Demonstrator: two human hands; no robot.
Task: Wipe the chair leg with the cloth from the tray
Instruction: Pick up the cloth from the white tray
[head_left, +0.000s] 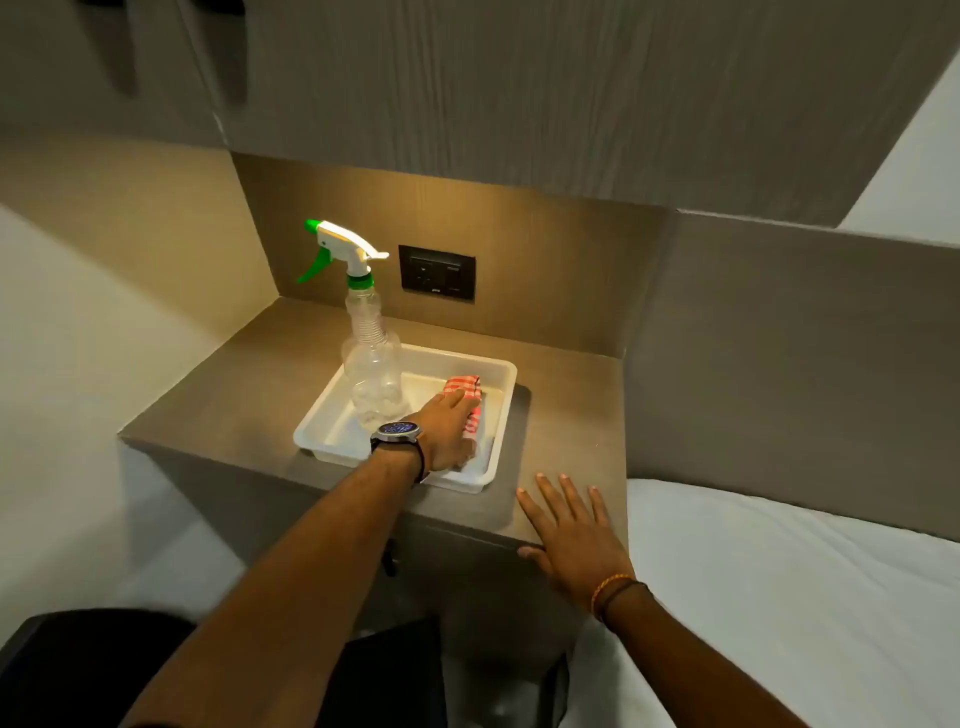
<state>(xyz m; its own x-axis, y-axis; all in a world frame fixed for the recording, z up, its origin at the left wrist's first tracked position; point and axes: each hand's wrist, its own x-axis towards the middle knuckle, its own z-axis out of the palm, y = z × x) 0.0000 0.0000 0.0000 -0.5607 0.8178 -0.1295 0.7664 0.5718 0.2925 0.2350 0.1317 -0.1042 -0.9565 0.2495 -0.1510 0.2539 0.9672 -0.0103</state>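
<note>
red-checked cloth (464, 391) in the white tray (506, 410) lies under your left hand (445, 426) (grip unclear); your right hand (574, 535) rests flat, fingers spread

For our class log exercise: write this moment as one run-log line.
phase: reaching for cloth | left hand: on red checked cloth in white tray, grasp unclear | right hand: flat on cabinet top | spray bottle: upright in tray
</note>
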